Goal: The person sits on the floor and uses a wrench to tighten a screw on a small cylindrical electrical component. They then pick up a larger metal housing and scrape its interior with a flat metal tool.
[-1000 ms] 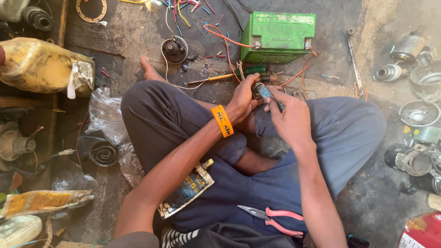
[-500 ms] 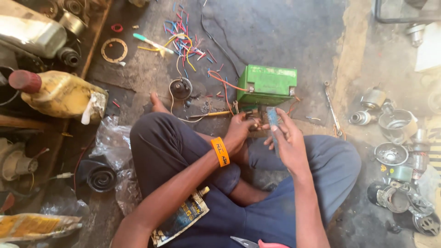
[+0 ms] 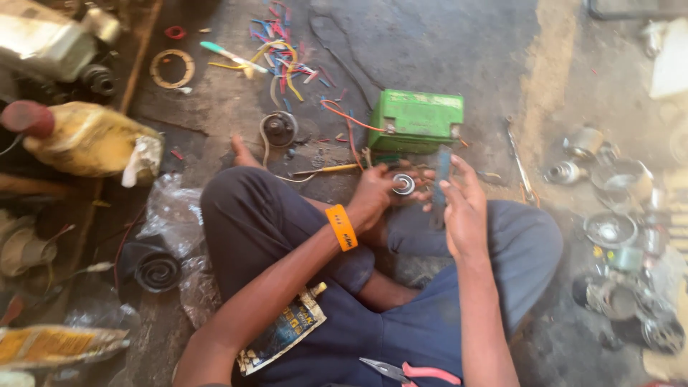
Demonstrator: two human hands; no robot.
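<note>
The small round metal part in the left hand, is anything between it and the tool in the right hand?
Nothing visible. The left hand holds the round metal part facing the flat grey tool in the right hand, with only open space between.

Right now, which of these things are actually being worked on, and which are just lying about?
In hand:
left hand holds a small round metal part
right hand holds a flat grey tool

Lying about:
green battery
yellow jug
cut coloured wires
pink-handled pliers
wrench
</note>
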